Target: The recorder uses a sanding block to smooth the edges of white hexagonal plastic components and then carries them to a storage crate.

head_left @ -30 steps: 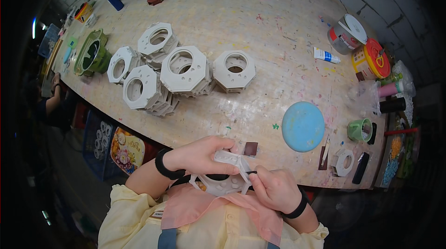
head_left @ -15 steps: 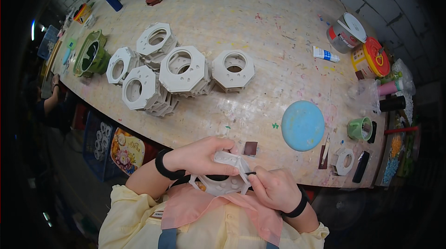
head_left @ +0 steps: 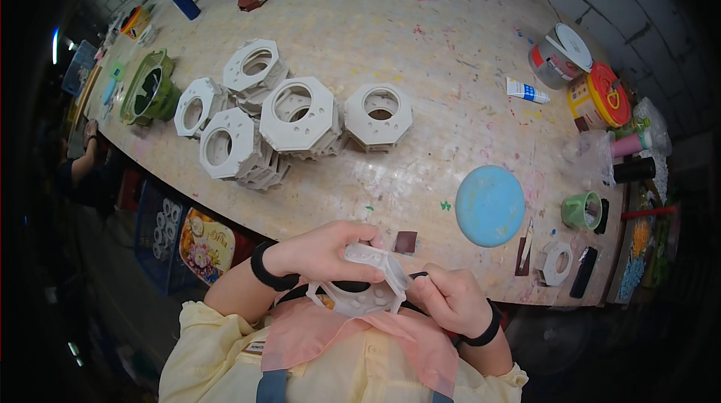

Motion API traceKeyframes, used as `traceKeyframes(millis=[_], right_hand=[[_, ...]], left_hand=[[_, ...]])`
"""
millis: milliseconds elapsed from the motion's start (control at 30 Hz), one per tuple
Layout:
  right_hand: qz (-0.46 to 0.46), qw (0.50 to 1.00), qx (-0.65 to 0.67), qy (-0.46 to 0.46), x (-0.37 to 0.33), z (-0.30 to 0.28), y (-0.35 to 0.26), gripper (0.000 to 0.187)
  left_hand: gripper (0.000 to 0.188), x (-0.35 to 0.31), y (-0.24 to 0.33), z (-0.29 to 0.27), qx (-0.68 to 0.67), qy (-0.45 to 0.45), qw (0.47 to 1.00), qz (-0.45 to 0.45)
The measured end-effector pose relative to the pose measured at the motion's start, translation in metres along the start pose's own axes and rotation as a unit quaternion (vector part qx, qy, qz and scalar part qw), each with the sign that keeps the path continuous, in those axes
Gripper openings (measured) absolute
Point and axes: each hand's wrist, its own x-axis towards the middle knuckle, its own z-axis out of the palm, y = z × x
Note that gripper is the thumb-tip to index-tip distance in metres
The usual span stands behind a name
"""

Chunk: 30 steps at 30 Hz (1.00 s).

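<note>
Close to my body, at the table's near edge, my left hand (head_left: pixel 324 256) grips a white octagonal frame (head_left: pixel 379 299) with a round opening, thumb across its top. The frame is tilted, and part of it is hidden by the fingers. Just right of it, my right hand (head_left: pixel 455 302) is closed, pinching a small dark piece (head_left: pixel 419 275). Its tip shows between thumb and forefinger, slightly apart from the frame. A brown square of sandpaper-like sheet (head_left: pixel 406 242) lies on the table beyond the frame.
Several stacks of white octagonal frames (head_left: pixel 300 111) stand ahead to the left. At right are a blue disc (head_left: pixel 490 206), a small green cup (head_left: pixel 580 210) and a single octagonal piece (head_left: pixel 556 263). Buckets (head_left: pixel 559 56) line the right back. Another person's arm (head_left: pixel 86 159) shows far left.
My right hand has moved a little right, drawing the dark piece off the frame's side, where it was against it. My left hand and the frame have stayed nearly in place.
</note>
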Motion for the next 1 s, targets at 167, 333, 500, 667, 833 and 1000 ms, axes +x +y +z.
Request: traceKeyframes(millis=[167, 333, 500, 667, 833, 1000], right_hand=[[-0.008, 1.0, 0.0, 0.01, 0.0, 0.004, 0.001, 0.019], [-0.022, 0.998, -0.051, -0.004, 0.001, 0.004, -0.004, 0.019], [-0.037, 0.996, -0.085, 0.011, 0.002, 0.005, -0.008, 0.018], [-0.051, 0.992, -0.117, 0.013, 0.003, 0.004, -0.011, 0.017], [-0.05, 0.989, -0.141, 0.008, 0.004, 0.004, -0.014, 0.018], [-0.058, 0.984, -0.171, 0.01, 0.003, 0.005, -0.015, 0.018]], left_hand=[[0.027, 0.0, 0.001, -0.001, 0.004, -0.005, 1.0, -0.007], [0.028, 0.001, 0.001, -0.001, -0.001, -0.006, 1.0, -0.009], [0.028, 0.002, -0.002, -0.001, 0.0, -0.006, 1.0, 0.0], [0.029, 0.002, -0.001, -0.001, -0.013, -0.009, 1.0, -0.012], [0.029, 0.002, 0.001, 0.0, -0.02, -0.005, 1.0, -0.002], [0.029, 0.003, 0.002, -0.001, -0.012, -0.002, 1.0, 0.0]])
